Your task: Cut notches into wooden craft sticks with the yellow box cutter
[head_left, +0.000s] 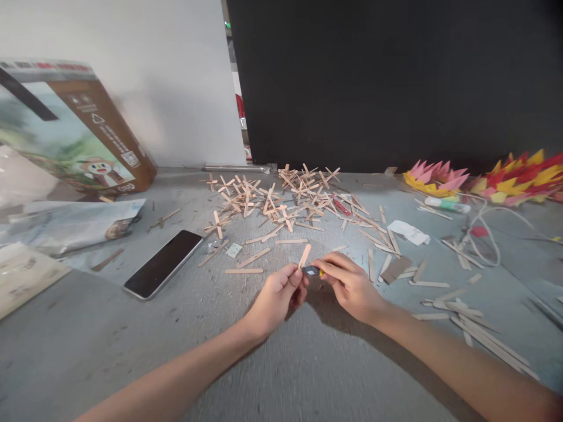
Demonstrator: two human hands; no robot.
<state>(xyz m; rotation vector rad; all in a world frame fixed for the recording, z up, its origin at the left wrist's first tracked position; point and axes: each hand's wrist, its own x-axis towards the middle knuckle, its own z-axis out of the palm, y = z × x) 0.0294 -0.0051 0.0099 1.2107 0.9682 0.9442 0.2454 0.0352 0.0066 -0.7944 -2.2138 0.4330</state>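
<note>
Between the thumb and fingers of my left hand [279, 293] a wooden craft stick [305, 254] is pinched, its rounded end pointing up and away. My right hand [352, 287] grips a small utility knife [312, 270] with a dark, shiny blade and a bit of yellow at the fingers; the rest of its handle is hidden in the hand. The blade meets the craft stick close to my left thumb. Just beyond both hands lie loose craft sticks [244, 271] and a heap of crossed sticks [268, 202].
A black phone [163, 264] lies to the left, near plastic packets [88, 220] and a printed carton [88, 135]. On the right are scattered sticks [488, 340], a white paper scrap [409, 232], a glue tube [447, 204], a cable [495, 246] and folded paper pieces [435, 177]. A black panel [396, 88] stands behind.
</note>
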